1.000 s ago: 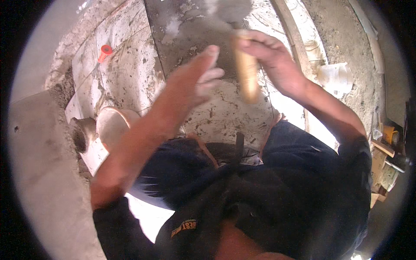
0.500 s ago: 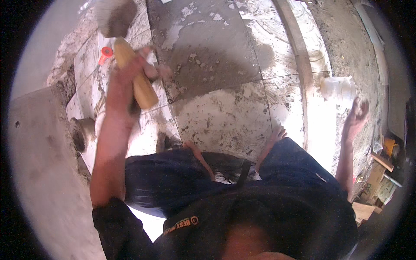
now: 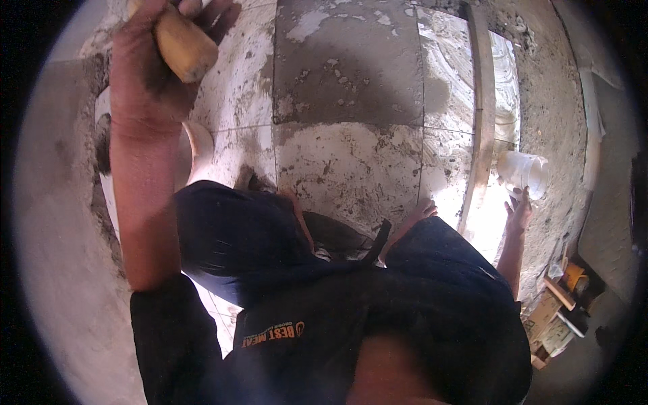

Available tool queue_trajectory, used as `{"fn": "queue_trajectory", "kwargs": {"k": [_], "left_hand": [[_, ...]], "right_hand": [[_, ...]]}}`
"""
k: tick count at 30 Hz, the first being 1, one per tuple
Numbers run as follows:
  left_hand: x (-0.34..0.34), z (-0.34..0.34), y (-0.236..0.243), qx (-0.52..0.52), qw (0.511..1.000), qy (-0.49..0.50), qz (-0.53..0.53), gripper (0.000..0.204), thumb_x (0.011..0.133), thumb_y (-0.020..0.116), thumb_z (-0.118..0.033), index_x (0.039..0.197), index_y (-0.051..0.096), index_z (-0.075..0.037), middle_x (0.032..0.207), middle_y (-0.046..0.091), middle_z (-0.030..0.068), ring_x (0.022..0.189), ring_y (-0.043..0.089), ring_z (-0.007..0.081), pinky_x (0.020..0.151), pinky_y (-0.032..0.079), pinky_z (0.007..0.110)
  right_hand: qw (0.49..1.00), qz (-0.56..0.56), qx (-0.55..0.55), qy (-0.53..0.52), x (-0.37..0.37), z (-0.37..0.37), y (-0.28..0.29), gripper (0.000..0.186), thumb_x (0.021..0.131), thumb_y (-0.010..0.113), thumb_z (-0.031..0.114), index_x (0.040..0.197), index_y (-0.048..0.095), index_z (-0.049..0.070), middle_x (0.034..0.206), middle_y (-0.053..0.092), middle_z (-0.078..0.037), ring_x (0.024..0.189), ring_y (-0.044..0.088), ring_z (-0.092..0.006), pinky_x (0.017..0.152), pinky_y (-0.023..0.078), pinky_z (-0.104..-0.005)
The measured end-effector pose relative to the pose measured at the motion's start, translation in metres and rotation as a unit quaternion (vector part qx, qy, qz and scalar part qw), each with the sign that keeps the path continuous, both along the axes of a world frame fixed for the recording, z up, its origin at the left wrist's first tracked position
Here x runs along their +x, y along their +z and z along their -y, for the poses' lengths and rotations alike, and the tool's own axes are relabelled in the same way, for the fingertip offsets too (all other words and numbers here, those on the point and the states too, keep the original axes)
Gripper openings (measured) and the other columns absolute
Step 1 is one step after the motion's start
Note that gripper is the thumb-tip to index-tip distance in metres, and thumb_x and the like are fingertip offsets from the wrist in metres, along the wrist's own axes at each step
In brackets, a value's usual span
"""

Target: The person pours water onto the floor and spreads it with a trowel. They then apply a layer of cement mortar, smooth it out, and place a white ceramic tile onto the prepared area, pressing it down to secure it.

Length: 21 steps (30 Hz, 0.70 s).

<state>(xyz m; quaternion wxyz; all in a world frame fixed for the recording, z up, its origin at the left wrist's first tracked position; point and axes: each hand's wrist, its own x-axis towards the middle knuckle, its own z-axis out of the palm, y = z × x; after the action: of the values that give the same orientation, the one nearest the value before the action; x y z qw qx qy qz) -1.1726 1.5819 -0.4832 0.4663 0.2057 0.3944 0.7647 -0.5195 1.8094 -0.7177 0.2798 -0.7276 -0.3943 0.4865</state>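
Observation:
At the upper left, my left hand (image 3: 145, 71) is raised and wrapped round the pale wooden handle of a trowel (image 3: 185, 50). The trowel's blade lies outside the frame now. Over on the right, my right hand (image 3: 518, 212) is at the lower edge of a translucent plastic tub (image 3: 523, 172), which lies tipped on its side. Its fingers look apart, and I cannot tell whether they touch the tub. Beneath the hands lies a tiled floor (image 3: 351, 169) smeared with grey mortar, with a darker grey patch (image 3: 347, 74) at the far middle.
A long straight bar (image 3: 482, 121) lies on the tiles, left of the tub. Beside my left forearm stands a pale round container (image 3: 200, 152), partly hidden. Wood scraps and cardboard (image 3: 550, 314) are piled at the lower right. A rough wall (image 3: 57, 202) rises on the left.
My left hand and the trowel have moved up and left, taking the blade out of view. My right hand has shifted left and slightly down in the picture. The whole view has turned.

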Motion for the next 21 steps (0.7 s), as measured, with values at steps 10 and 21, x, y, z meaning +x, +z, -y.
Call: {"fn": "queue_trajectory", "kwargs": {"k": [10, 21], "left_hand": [[0.020, -0.008, 0.015, -0.115, 0.950, 0.215, -0.194, 0.055, 0.088, 0.067, -0.023, 0.129, 0.042, 0.005, 0.107, 0.053, 0.0150, 0.092, 0.059, 0.0213, 0.078, 0.052, 0.030], [-0.015, -0.033, -0.018, -0.092, 0.918, 0.293, -0.250, 0.028, 0.077, 0.069, -0.018, 0.084, 0.067, 0.009, 0.075, 0.068, 0.0181, 0.074, 0.069, 0.0268, 0.065, 0.053, 0.038]], "right_hand": [[0.990, 0.021, 0.061, 0.128, -0.061, 0.000, 0.057, 0.033, 0.101, 0.047, 0.035, 0.110, 0.057, 0.005, 0.114, 0.062, -0.006, 0.111, 0.057, -0.0198, 0.091, 0.035, -0.0390], [0.875, 0.015, 0.070, 0.478, -0.276, 0.047, 0.132, 0.030, 0.101, 0.051, 0.034, 0.093, 0.057, 0.006, 0.082, 0.056, -0.003, 0.078, 0.051, -0.0123, 0.077, 0.042, -0.0296]]}}
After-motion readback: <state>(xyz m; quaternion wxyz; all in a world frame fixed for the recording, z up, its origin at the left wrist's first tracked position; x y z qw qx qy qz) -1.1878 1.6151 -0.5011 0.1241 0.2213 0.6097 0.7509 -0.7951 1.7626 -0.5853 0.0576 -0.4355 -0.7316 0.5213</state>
